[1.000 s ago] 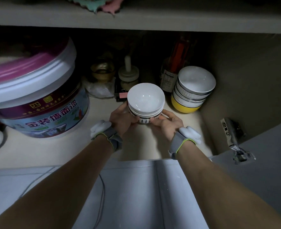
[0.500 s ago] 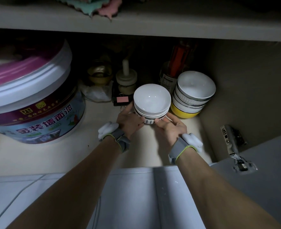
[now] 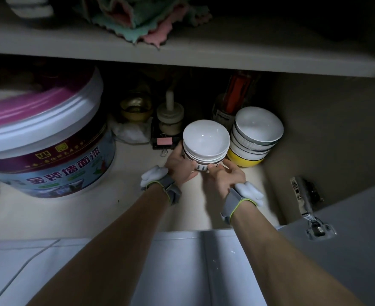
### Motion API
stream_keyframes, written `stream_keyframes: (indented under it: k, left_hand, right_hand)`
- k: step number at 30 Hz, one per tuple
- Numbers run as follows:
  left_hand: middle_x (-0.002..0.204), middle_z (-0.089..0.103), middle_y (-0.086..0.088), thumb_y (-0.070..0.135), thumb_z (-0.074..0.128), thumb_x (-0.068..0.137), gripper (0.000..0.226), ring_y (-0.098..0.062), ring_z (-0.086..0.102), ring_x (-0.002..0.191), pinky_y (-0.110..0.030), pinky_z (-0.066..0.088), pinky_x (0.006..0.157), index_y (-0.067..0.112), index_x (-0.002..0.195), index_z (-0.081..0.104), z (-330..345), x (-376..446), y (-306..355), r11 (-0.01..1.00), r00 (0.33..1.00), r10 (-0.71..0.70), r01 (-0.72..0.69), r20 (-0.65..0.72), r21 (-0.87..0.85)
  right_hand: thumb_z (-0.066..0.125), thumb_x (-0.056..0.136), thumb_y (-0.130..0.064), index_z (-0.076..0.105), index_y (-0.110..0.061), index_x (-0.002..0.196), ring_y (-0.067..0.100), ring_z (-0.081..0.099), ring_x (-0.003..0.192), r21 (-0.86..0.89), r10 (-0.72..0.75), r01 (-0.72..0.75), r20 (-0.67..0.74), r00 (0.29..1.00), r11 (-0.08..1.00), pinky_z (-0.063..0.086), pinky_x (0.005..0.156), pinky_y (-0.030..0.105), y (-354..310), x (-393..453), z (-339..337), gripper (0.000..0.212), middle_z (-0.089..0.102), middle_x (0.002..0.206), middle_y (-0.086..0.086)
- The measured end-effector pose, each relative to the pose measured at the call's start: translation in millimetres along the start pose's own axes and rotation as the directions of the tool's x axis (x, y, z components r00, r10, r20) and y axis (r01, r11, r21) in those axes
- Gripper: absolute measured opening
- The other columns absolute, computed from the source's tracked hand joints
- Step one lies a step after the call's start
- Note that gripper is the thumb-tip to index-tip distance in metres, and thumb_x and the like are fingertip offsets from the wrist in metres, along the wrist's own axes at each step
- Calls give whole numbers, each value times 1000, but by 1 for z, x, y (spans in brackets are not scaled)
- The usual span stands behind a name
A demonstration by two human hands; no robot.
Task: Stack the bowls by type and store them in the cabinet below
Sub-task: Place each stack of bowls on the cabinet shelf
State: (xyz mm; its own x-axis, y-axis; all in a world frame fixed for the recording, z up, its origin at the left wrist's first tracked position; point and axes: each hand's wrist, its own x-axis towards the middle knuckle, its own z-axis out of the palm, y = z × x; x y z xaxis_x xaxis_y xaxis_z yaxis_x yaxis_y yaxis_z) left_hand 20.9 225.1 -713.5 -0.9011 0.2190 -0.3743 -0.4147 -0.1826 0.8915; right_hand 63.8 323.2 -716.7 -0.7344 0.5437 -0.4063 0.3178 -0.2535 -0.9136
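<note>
Step in hand: storing. Both arms reach into the low cabinet.

Left hand [image 3: 180, 165] and right hand [image 3: 224, 176] cup the stack of white ceramic bowls with a dark-striped bottom bowl [image 3: 206, 143] from either side, fingers curled round its lower part. Grip looks firm, not let go.

The stack sits low over the pale cabinet floor [image 3: 138, 208]; whether its foot already touches the floor I cannot tell (hands hide the base).

Just to its right, close or touching, stands a second stack of white ribbed bowls on a yellow bowl [image 3: 256, 138], near the cabinet's right wall. Behind the held stack: a black binder clip with a pink label [image 3: 165, 142] and a small cream jar [image 3: 170, 119]. Far left, a large white paint bucket with a pink lid [image 3: 45, 138].

Next move, as I judge it: settle the stack flat, then loosen both hands and draw them out without nudging the neighbouring stack.
</note>
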Motion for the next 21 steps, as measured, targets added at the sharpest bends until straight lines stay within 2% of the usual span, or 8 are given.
stream_keyframes:
  k: [2,6,8,10,13,17,19,21]
  left_hand:
    - [133,57,-6,-16,33,87,76,-21,57,118,-18,52,59,36,141,38,2,0,-1,1000,999,4,-5,-45,-23]
    - [134,55,-17,-12,46,85,73,-12,51,62,-22,49,57,35,141,43,0,12,-9,999,989,-17,11,-148,-42]
    - [130,52,-29,-10,50,88,67,-14,57,65,-24,54,63,28,143,41,-2,14,-14,994,990,-59,47,-129,-94]
    - [109,65,-24,-1,56,91,59,-18,62,74,-31,56,74,24,142,42,-4,14,-16,991,984,-105,92,-145,-97]
    - [87,60,-12,13,65,89,48,-12,56,56,-24,51,57,11,135,49,-10,14,-18,990,979,-143,139,-147,-38]
    - [68,56,-3,34,71,83,24,-12,49,50,-20,41,49,12,90,64,-20,8,-23,953,980,26,36,-198,299]
    - [66,60,0,32,70,82,16,-12,53,57,-22,42,59,16,80,68,-28,6,-19,793,965,222,-98,-136,601]
    - [78,66,-1,26,66,84,12,-15,59,74,-24,45,71,16,86,72,-35,1,-6,523,965,259,-114,-30,845]
  right_hand:
    - [73,82,-8,54,0,127,23,64,93,-74,-10,7,-41,999,997,48,101,36,1,2,-1,50,68,102,14]
    - [79,77,-16,61,-3,114,23,66,82,-102,-5,-2,-73,997,995,52,96,37,1,4,-2,43,70,87,11]
    - [79,76,-17,62,-1,115,24,66,82,-92,3,-9,-73,997,996,52,96,40,1,6,-1,45,70,86,12]
    - [80,75,-16,61,0,117,22,65,81,-77,3,-9,-84,996,997,52,96,40,3,7,-1,48,71,89,13]
    - [80,75,-16,61,-2,117,24,67,84,-76,11,-18,-93,996,997,53,96,39,1,5,-1,48,72,96,15]
    - [78,72,-34,67,-16,102,27,71,86,-228,-3,-11,-62,998,974,54,92,41,1,2,-3,37,74,92,10]
    - [74,69,-44,67,-21,83,25,71,86,-385,-59,33,-54,997,922,55,90,39,1,-1,-7,28,75,86,4]
    - [73,75,-37,71,-19,79,25,69,87,-528,-99,100,31,995,843,55,87,34,-4,-6,-12,19,75,85,4]
